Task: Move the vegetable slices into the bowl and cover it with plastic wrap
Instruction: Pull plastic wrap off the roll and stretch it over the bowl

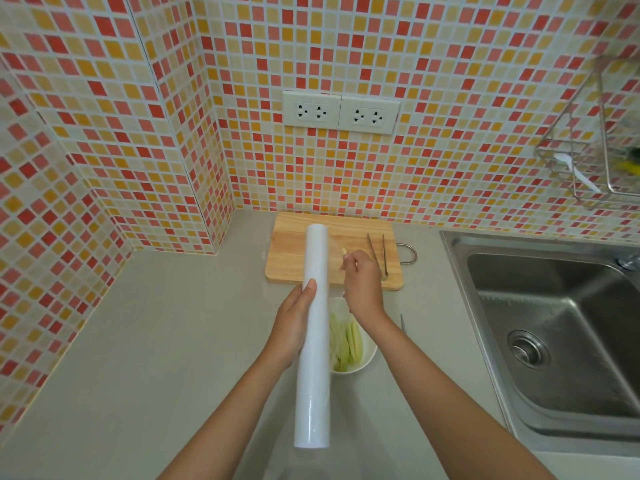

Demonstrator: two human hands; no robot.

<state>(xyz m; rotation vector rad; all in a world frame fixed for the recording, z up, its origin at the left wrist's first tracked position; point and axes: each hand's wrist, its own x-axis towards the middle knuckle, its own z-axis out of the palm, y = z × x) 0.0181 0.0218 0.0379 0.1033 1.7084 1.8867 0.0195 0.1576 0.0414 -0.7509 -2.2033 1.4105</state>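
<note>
Head view: left hand [294, 327] grips the long white roll of plastic wrap [313, 336] around its middle, thumb up on the front, roll held lengthwise above the counter and hiding the left part of the bowl. Right hand [360, 285] has fingers curled, pinching the loose clear film edge just right of the roll; the film itself is barely visible. Small white ceramic bowl [369, 356] sits on the grey countertop [166, 341] under both hands, pale green vegetable slices [348, 341] inside it. Rectangular light wooden cutting board [294, 251] lies just behind the bowl, against the tiled wall, metal tongs [379, 252] resting on its right side. Thin metal blade tip [402, 322] shows just right of the right forearm. Stainless steel sink [554, 327] at right.
</note>
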